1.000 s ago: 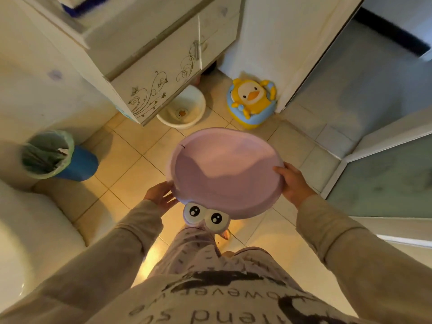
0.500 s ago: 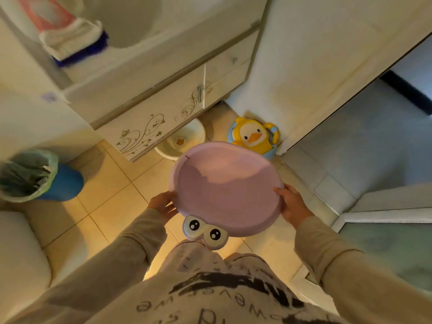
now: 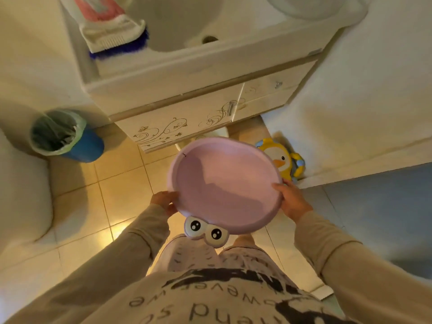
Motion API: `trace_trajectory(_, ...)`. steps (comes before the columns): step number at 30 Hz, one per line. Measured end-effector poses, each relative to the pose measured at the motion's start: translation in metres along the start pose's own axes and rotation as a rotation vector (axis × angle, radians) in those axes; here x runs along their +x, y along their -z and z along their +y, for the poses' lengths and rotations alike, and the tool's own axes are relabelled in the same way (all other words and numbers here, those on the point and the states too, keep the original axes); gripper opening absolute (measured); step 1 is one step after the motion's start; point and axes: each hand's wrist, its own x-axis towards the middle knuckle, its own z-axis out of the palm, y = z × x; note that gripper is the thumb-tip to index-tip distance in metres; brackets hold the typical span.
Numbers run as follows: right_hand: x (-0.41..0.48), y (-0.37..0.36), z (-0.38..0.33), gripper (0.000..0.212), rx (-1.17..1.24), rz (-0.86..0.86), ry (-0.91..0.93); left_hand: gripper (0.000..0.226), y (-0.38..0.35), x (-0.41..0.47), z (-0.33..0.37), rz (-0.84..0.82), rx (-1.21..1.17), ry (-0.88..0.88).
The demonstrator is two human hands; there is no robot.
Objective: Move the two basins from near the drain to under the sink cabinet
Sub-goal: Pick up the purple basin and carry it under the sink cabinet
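I hold a round purple basin (image 3: pixel 224 185) with two cartoon eyes on its near rim, level and in the air above the tiled floor. My left hand (image 3: pixel 164 202) grips its left rim and my right hand (image 3: pixel 289 199) grips its right rim. A white basin (image 3: pixel 218 132) lies on the floor under the sink cabinet (image 3: pixel 187 120); only a sliver of its rim shows beyond the purple basin. The cabinet has floral scrollwork on its shut doors and stands just ahead of the held basin.
A blue bin (image 3: pixel 67 136) with a green liner stands on the floor at the left. A yellow duck-shaped potty (image 3: pixel 284 160) sits by the wall at the right. A brush (image 3: pixel 117 36) lies on the sink top. A white toilet (image 3: pixel 21 183) is at the far left.
The view has moved closer to the cabinet and the sink top has come into sight. The purple basin now covers most of the white basin. Both hands keep their hold.
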Motion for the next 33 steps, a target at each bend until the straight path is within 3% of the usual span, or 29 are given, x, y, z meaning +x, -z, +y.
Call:
trace_trajectory(7,0.068,-0.004,-0.061,0.047,-0.276,-0.143,-0.053,0.031,-0.034,-0.009,-0.028,0.146,-0.188,0.015)
trace_trajectory(16,0.116,0.003,-0.089,0.048,-0.514,-0.224,-0.096,0.016,-0.081,-0.013,-0.054,0.249,-0.279,0.033)
trace_trajectory(23,0.144,0.016,-0.083,0.044,-0.573,-0.269,-0.144,0.016,-0.101,0.010,-0.054,0.240,-0.294,0.074)
trace_trajectory(27,0.177,0.016,-0.070,0.042,-0.602,-0.265,-0.153,0.044,-0.112,0.041,-0.048,0.247,-0.275,0.102)
trace_trajectory(33,0.242,-0.004,-0.032,0.040,-0.579,-0.189,-0.136,0.049,-0.123,0.120,-0.072,0.300,-0.247,0.114)
